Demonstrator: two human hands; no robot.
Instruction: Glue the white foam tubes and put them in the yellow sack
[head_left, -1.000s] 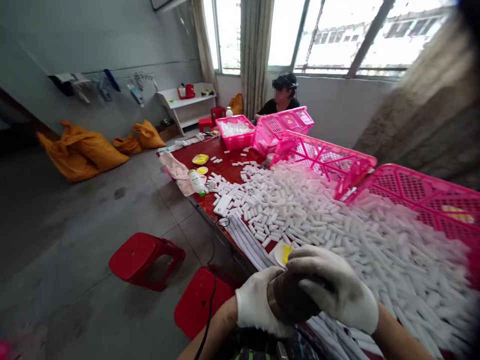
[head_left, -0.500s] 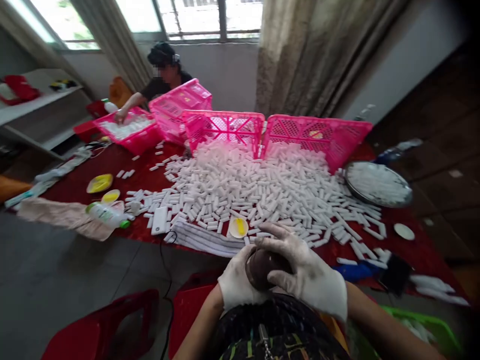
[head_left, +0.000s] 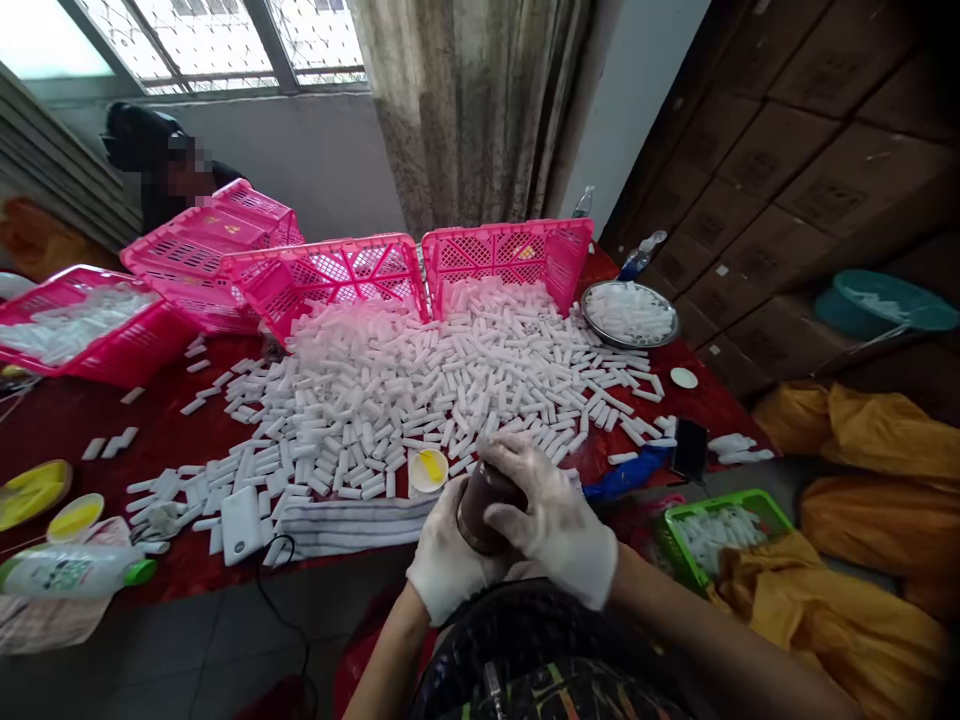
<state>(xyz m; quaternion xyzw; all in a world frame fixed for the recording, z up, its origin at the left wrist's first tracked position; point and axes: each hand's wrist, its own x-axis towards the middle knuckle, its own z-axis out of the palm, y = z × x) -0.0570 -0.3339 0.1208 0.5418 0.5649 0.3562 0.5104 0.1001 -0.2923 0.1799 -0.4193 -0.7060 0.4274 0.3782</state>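
Just in front of my body, both gloved hands are closed around a dark brown, rounded cylindrical container (head_left: 489,508). My left hand (head_left: 450,555) wraps its lower left side. My right hand (head_left: 555,525) grips it from the right, fingers over the top and thumb across the near side. Its exact kind cannot be made out. Beyond the hands, a wide heap of short white tubes (head_left: 450,370) covers the red tabletop. A small round dish with a yellow piece (head_left: 428,470) and a folded striped towel (head_left: 352,525) lie close to my left hand.
Pink baskets (head_left: 330,275) line the back, some tipped toward the heap. A metal bowl (head_left: 630,310) of tubes stands right. A white power bank (head_left: 241,525) and bottle (head_left: 75,572) lie left. A green crate (head_left: 679,565) and orange sacks (head_left: 877,600) are at right; a person sits behind the baskets.
The view has turned to the right, bringing stacked boxes and orange sacks into sight. My right hand's fingers have closed more around the dark container, which both hands still hold.
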